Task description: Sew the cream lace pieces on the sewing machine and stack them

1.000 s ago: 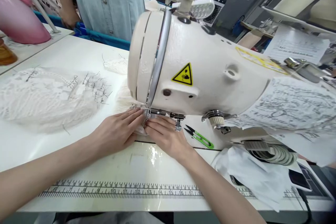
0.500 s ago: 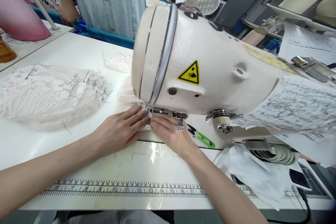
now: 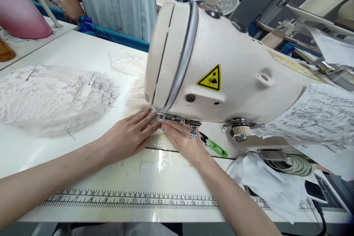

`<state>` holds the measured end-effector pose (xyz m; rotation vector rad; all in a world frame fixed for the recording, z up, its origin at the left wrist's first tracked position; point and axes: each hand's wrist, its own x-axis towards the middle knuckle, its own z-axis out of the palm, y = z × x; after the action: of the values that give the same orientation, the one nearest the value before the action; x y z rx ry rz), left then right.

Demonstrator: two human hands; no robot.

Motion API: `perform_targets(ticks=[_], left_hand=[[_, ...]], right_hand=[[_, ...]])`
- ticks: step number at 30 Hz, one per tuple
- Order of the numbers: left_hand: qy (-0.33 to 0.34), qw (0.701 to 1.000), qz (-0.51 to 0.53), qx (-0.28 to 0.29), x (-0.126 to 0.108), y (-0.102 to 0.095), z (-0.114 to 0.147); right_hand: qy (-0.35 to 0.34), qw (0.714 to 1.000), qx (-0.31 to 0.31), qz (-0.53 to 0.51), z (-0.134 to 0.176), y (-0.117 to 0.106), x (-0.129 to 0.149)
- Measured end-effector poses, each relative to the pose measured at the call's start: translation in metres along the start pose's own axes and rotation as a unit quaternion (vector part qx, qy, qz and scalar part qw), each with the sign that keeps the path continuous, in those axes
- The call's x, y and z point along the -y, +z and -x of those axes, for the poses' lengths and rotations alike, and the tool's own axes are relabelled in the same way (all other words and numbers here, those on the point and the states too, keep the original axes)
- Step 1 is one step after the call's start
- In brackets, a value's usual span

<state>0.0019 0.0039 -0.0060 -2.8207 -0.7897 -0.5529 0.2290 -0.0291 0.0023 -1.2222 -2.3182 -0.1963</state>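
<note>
My left hand (image 3: 128,134) lies on white lace fabric (image 3: 134,99) just left of the needle area of a sewing machine (image 3: 235,55), its fingers stretched out and flat. Close by on the right, my right hand (image 3: 185,142) reaches under the machine head with its fingers extended, the tips at the fabric edge beside the presser foot (image 3: 160,117). A metal attachment with a knurled screw (image 3: 193,132) partly covers those fingers. The needle point and the stitching are hidden. Green-handled thread snips (image 3: 217,148) lie right of my right hand.
Lace pieces with loose dark threads (image 3: 55,99) lie at the left. A ruler strip (image 3: 132,201) runs along the front edge. White cloth (image 3: 271,180), a phone (image 3: 315,190) and hanging marked paper (image 3: 312,114) are at the right. A person in a denim garment (image 3: 118,3) stands behind the table.
The camera view has shifted slightly, so the machine head appears a little farther right. Both hands keep nearly the same place at the presser foot, with the fabric under them.
</note>
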Motion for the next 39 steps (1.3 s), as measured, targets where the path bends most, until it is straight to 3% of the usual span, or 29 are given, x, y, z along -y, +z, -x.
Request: perform_targets(ticks=[7, 14, 19, 24, 27, 39], left_hand=[[0.065, 0.997, 0.035, -0.031, 0.002, -0.004, 0.002], [0.061, 0.997, 0.022, -0.034, 0.001, -0.01, 0.0], [0.037, 0.998, 0.013, -0.039, -0.001, -0.01, 0.001], [0.017, 0.997, 0.02, -0.073, -0.006, -0.015, 0.0], [0.007, 0.996, 0.018, -0.091, -0.007, -0.015, -0.002], [0.013, 0.997, 0.073, -0.026, 0.006, 0.003, 0.011]], right_hand=[[-0.029, 0.999, 0.014, 0.038, -0.002, -0.002, 0.0], [-0.083, 0.995, 0.047, 0.04, 0.001, 0.005, -0.003], [-0.077, 0.994, 0.069, 0.017, -0.001, 0.008, 0.0], [-0.044, 0.998, 0.048, -0.005, -0.005, 0.006, 0.007], [-0.059, 0.998, 0.025, -0.009, -0.005, 0.006, 0.01], [-0.107, 0.994, -0.009, -0.008, -0.004, 0.01, 0.011]])
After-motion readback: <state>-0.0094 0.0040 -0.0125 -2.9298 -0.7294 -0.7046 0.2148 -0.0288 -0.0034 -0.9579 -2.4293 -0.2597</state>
